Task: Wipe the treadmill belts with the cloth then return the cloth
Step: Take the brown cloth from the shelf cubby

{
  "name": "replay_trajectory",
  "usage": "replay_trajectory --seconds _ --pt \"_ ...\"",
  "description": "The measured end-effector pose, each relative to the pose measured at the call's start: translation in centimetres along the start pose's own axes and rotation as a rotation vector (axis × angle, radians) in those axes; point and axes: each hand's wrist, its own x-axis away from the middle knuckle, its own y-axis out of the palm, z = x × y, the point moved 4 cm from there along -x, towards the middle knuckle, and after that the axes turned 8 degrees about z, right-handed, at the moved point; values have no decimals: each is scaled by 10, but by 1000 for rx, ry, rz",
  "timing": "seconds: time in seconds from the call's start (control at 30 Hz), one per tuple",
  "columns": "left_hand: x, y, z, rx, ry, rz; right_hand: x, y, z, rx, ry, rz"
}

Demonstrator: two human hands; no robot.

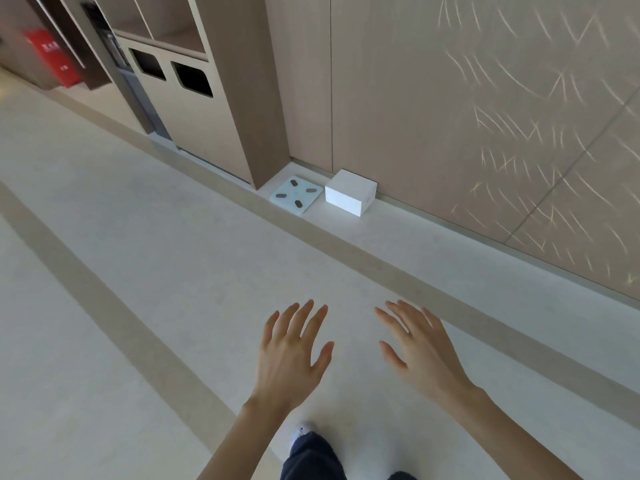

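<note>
Hovering over the pale floor [173, 237], left hand [294, 355] and right hand [420, 351] spread empty near a panelled wall [450, 98].

Hands: two, a left hand [294, 348] and a right hand [420, 344], both bare with fingers spread, at lower centre of the frame. Floor items at centre: one white bathroom scale [293, 194] bearing four dark oval pads, and one white box [350, 191] just beside it. Upper left: one cabinet panel with two dark bin openings [171, 73], one red cabinet [52, 57]; one shoe [303, 432] at bottom centre.
</note>
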Motion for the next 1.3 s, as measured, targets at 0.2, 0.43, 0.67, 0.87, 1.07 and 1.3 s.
replay_trajectory --seconds 0.2,0.43,0.67,0.87,1.07,1.3 --pt "-25 -26 -91 -23 -19 11 -72 12 -68 -28 -37 52" --pt "-59 -39 -163 4 -56 21 -136 26 -118 -66 -81 46" --pt "-88 -15 -215 44 -75 -26 -196 67 -123 -24 -118 -17" --pt "-158 -2 -276 32 -115 -30 -290 106 -127 -42 -144 -34" --pt "-269 -10 -340 2 -99 20 -420 122 -130 -84 -144 14" --pt "-341 -6 -405 9 -132 41 -530 152 -152 -113 -190 -6"
